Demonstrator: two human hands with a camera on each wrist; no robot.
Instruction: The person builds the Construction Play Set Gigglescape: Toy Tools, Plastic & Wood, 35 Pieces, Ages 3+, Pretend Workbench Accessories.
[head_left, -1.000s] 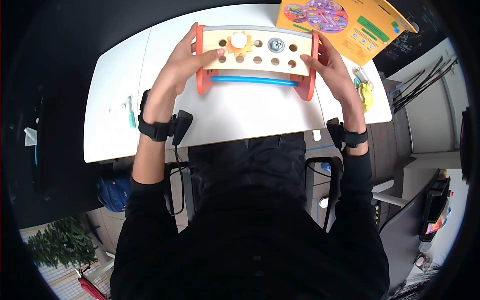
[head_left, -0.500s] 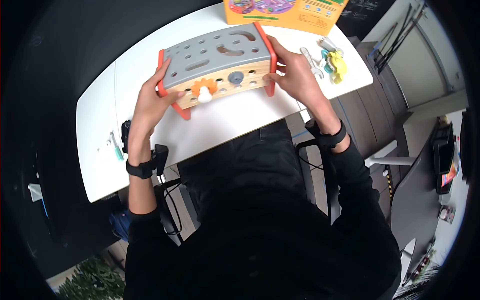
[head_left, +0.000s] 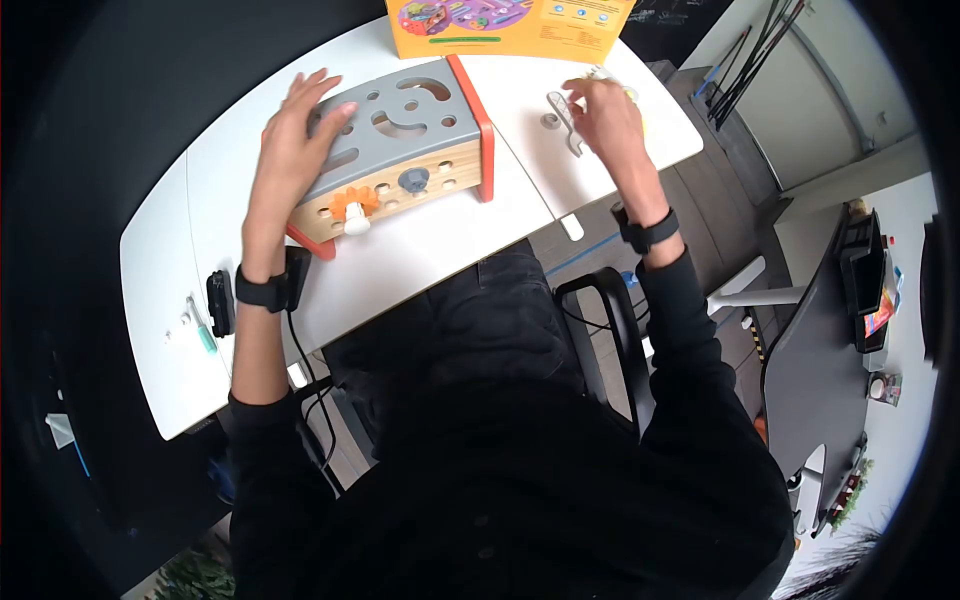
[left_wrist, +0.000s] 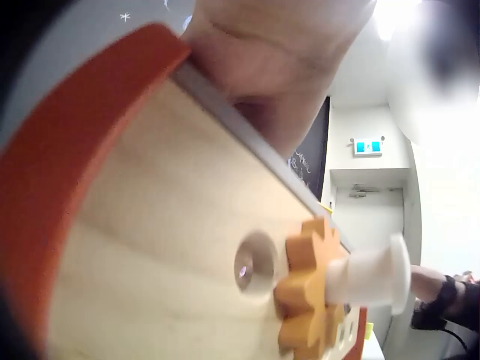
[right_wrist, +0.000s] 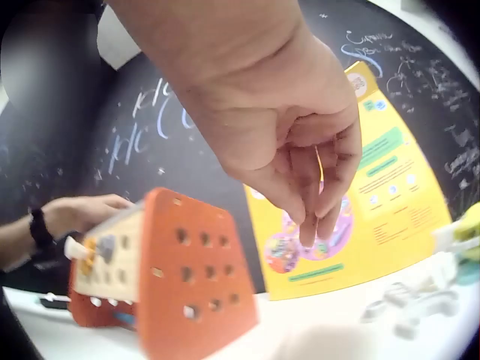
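Observation:
A toy workbench point(head_left: 432, 158) with a grey slotted top, wooden sides and red end panels stands on the white table. An orange gear point(head_left: 345, 200) with a white peg point(head_left: 357, 222) and a grey round piece point(head_left: 413, 181) are fitted on its near side. My left hand point(head_left: 290, 135) lies on the left end of its top, fingers spread. Off to the right, my right hand point(head_left: 612, 125) hovers beside a grey wrench point(head_left: 568, 122) and a small grey ring point(head_left: 550, 121). Its fingers hang loosely bent with nothing between them. Behind it, more pieces are mostly hidden.
A yellow printed box point(head_left: 515, 35) stands at the back of the table. Far left lies a teal-handled screwdriver point(head_left: 206, 338) with small white pieces. The table's near edge point(head_left: 380, 305) runs close to the lap.
My right hand has let go of the workbench's right end and moved right to the loose pieces. The workbench, lifted and tilted earlier, now stands grey top up, with the left hand shifted onto its top.

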